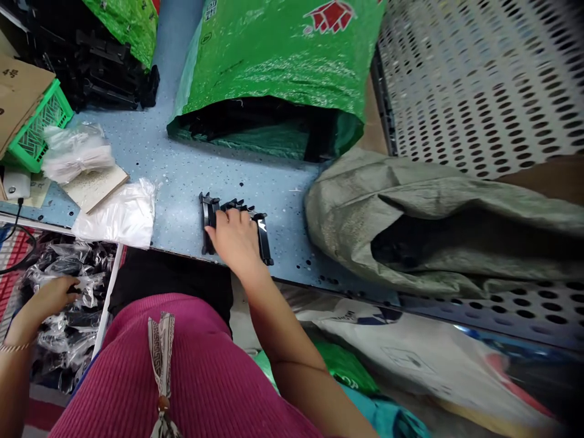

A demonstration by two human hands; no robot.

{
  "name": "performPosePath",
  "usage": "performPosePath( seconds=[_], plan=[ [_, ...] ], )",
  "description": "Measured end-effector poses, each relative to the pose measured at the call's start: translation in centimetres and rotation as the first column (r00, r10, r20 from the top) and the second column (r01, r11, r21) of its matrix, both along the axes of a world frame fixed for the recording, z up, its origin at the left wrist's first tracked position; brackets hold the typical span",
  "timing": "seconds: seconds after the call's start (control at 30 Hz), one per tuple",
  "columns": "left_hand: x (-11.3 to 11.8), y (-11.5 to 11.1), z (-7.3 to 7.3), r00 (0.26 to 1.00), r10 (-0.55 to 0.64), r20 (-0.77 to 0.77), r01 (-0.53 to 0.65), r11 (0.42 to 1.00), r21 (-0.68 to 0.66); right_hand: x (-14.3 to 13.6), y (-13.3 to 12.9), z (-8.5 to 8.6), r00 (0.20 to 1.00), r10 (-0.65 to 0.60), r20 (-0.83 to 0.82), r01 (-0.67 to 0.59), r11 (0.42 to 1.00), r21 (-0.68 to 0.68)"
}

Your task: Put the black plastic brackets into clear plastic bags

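Observation:
My right hand (237,237) lies over a small group of black plastic parts (208,222) near the table's front edge. Its fingers curl over the middle ones, and the thumb rests by the left piece. A longer black part (263,240) stands just right of the fingers. At the lower left, my left hand (57,295) is over a box of black parts in clear plastic bags (68,319). Its thumb and fingers look slightly apart, with dark material behind the fingertips. White plastic bags (121,213) lie left of the black parts.
A green sack (283,67) opens toward me, with black parts inside. To the right slumps a grey-green woven sack (347,207) before a perforated metal panel (479,79). More black parts (104,70) and a green basket (41,128) sit at the back left.

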State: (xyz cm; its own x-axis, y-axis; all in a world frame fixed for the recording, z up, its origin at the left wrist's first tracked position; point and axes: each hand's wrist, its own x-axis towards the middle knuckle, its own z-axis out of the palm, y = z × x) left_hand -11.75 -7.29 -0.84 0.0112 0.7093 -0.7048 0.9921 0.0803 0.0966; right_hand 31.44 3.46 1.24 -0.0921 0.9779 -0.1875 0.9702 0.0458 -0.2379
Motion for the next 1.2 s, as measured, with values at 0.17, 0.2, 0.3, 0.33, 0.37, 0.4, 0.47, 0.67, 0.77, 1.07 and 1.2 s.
performPosePath(
  seconds=[0.17,0.2,0.3,0.33,0.37,0.4,0.47,0.67,0.77,1.07,1.2],
  plan=[
    [0.3,2.2,-4.6,0.976,0.039,-0.215,-0.055,0.996,-0.068,1.0,-0.1,-1.2,0.982,0.077,0.173,-0.078,0.997,-0.003],
    [1.6,3.0,-4.1,0.983,0.047,-0.180,-0.047,0.999,0.005,0.7,-0.4,-1.3,0.982,0.096,0.164,-0.094,0.995,-0.021],
    [7.5,5.9,-1.7,0.988,0.013,0.153,-0.078,0.903,0.422,-0.3,-0.8,-1.2,0.983,0.125,0.135,-0.111,0.988,-0.105],
    [9.7,7.0,-1.2,0.961,-0.054,0.273,-0.113,0.820,0.562,-0.6,-0.8,-1.3,0.986,0.118,0.118,-0.103,0.987,-0.125],
    [11.9,8.2,-0.9,0.939,-0.122,0.321,-0.134,0.731,0.669,-0.7,-0.7,-1.4,0.991,0.099,0.093,-0.086,0.987,-0.136],
    [13.7,9.3,-0.9,0.935,-0.162,0.317,-0.134,0.665,0.734,-0.6,-0.6,-1.6,0.996,0.073,0.056,-0.064,0.988,-0.141],
    [15.8,11.2,-1.5,0.935,-0.176,0.309,-0.138,0.620,0.772,-0.3,-0.2,-2.2,0.998,0.006,-0.070,-0.016,0.990,-0.139],
    [12.7,14.2,-2.8,0.654,0.175,0.736,-0.597,0.717,0.359,-1.7,0.9,-3.8,0.439,-0.276,-0.855,-0.046,0.944,-0.328],
    [11.7,14.3,-2.4,0.493,0.258,0.831,-0.666,0.726,0.171,-6.1,2.0,-4.2,-0.015,-0.427,-0.904,-0.216,0.884,-0.414],
    [10.4,12.7,-0.2,0.918,-0.200,0.343,-0.137,0.651,0.747,-12.2,2.7,-6.4,-0.252,-0.489,-0.835,-0.139,0.872,-0.468],
    [9.5,13.7,-0.6,0.876,-0.183,0.446,-0.235,0.647,0.726,-9.9,0.1,-7.1,-0.190,-0.692,-0.696,-0.475,0.686,-0.552]
  ],
)
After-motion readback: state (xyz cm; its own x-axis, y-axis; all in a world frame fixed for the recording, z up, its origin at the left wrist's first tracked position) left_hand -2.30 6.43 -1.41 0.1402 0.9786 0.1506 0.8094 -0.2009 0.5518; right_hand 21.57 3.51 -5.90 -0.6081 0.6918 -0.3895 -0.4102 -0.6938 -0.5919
